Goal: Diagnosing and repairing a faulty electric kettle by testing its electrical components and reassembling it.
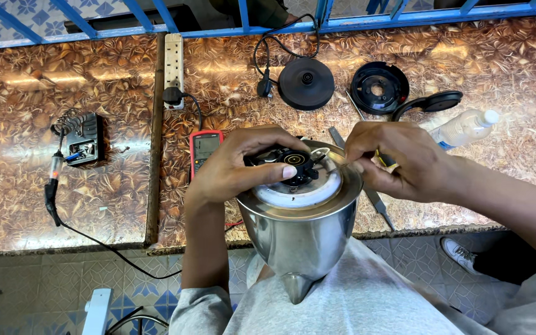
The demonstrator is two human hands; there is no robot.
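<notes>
one steel kettle upended on the lap at the counter edge, left hand closed over its black base fitting, right hand pinched shut on a yellow-handled screwdriver. likely light, rigid, slick-walled; best gripped at the rim. also counted: one power base, one ring cover, one multimeter, one bottle.

Repair wkshop: soldering iron, multimeter, kettle parts on bench.

You see a shiny silver steel kettle body with a black-and-white base. The glossy brown worktop bears a leaf pattern. A red-cased multimeter lies at its middle, a round black power base near its far edge.
</notes>
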